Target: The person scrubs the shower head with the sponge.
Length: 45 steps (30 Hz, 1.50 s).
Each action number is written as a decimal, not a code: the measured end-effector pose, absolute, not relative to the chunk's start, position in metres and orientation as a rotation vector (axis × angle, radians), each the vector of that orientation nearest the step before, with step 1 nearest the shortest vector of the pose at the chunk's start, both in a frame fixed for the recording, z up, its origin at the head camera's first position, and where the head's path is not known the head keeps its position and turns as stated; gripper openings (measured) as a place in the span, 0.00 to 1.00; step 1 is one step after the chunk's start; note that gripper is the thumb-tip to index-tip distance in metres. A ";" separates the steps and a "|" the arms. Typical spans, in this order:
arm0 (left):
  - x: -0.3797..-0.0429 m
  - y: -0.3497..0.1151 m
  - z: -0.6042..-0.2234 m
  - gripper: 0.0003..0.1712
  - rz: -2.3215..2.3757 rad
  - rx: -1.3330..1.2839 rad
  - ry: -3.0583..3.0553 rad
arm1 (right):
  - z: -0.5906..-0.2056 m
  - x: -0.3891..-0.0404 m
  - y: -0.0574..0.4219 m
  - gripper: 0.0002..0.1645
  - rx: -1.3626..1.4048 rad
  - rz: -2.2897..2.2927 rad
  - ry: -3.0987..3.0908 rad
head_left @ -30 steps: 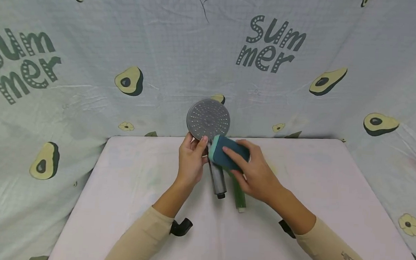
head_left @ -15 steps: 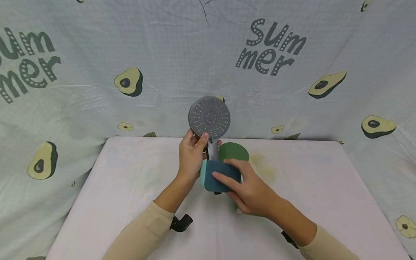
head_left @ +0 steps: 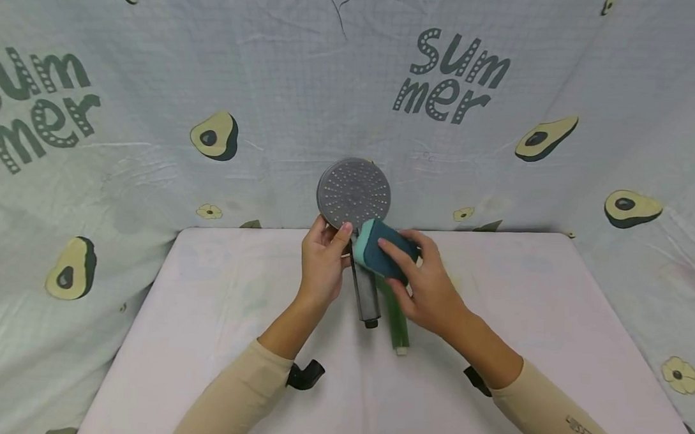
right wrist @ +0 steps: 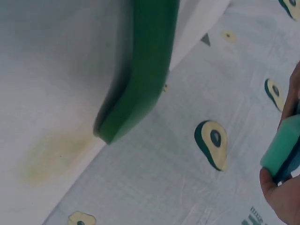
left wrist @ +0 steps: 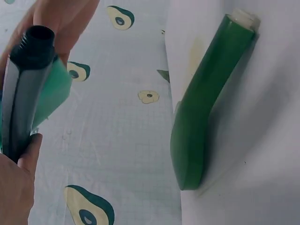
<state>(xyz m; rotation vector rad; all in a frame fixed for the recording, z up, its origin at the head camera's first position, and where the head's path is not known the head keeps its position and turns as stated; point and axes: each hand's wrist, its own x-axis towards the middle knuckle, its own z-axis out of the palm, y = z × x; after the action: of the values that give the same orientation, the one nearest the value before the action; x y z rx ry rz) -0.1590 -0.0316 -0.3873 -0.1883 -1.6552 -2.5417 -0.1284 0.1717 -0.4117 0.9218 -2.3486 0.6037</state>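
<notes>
My left hand [head_left: 321,267] grips a grey shower head [head_left: 354,195] at its neck, thumb in front. It is held upright above the table, its round nozzle face toward me. My right hand [head_left: 434,287] holds a two-tone sponge [head_left: 385,249], dark blue with a light teal layer. The teal side lies against the upper handle, just below the face. In the left wrist view the handle's threaded end [left wrist: 37,44] shows close up, with the sponge behind it. A green shower head [left wrist: 201,112] lies on the table beside the grey handle, partly hidden by the sponge in the head view.
The white-covered table [head_left: 235,315] ends at a cloth backdrop [head_left: 272,80] printed with avocados and lettering. A yellowish stain [right wrist: 56,157] marks the tabletop near the green shower head. Black wrist-camera pieces [head_left: 306,375] stick out from under both forearms.
The sponge went down along the grey handle by half a second ago, then came back up to the neck. My left hand and the grey shower head have shifted slightly right.
</notes>
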 end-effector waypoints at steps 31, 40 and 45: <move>-0.154 -0.034 -0.384 0.21 -2.434 -0.289 -1.697 | -0.384 -0.108 0.159 0.45 1.038 0.106 -2.357; -0.157 -0.041 -0.384 0.21 -2.414 -0.257 -1.706 | -0.382 -0.105 0.155 0.45 1.174 0.031 -2.398; -0.160 -0.043 -0.386 0.23 -2.398 -0.204 -1.754 | -0.391 -0.098 0.157 0.44 1.315 -0.091 -2.396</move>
<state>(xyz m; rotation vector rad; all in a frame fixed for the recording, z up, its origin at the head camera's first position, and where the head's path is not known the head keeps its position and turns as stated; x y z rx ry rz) -0.1597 -0.0429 -0.3859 -0.2043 -1.7535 -2.3982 -0.0980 0.1575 -0.3908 1.3148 -2.3964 -0.0907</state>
